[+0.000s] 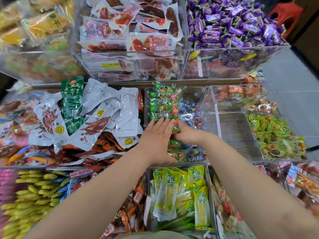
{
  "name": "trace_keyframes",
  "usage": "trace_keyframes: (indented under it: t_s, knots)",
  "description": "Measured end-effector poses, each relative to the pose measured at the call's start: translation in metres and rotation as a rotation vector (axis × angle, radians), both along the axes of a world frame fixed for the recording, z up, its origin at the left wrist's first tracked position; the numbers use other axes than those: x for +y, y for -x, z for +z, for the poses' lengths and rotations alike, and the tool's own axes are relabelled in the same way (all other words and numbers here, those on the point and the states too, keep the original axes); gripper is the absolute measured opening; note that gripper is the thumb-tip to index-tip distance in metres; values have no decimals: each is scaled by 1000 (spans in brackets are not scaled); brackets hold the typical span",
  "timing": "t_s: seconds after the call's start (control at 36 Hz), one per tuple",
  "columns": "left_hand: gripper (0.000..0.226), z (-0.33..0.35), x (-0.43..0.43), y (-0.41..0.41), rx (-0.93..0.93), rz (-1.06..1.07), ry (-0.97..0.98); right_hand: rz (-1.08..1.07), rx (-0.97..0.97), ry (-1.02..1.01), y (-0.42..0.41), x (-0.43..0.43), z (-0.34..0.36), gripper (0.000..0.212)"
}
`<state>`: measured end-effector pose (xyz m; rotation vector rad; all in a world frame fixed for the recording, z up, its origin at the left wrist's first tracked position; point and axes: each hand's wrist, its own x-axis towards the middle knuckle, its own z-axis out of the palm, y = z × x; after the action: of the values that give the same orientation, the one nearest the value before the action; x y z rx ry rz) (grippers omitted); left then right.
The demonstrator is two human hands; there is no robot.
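R hand [186, 136] grip on green packet [176, 130] half hidden behind L hand [156, 142], yellow snacks [31, 195] blurred, red stool [284, 13] part hidden

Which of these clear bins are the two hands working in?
The middle bin holding green packets and blue packets, just below the red sausage packs. The left hand lies flat on the green packets; the right hand grips some.
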<state>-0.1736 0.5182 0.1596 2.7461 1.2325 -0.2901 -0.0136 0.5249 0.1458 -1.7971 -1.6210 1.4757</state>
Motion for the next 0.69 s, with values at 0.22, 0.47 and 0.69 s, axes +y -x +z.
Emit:
trace_keyframes:
  t_s: [0.22,0.47,0.69]
  knots:
    - [130,5,-4,-3,-4,17,-7,-179,-234,-227,-17,-9,-16,18]
    - [118,0,-14,-2,51,97,45,-553,260,-6,-21,-28,-33,19]
    - [128,4,5,1,169,14,53,-31,-284,-144,-12,-63,-24,43]
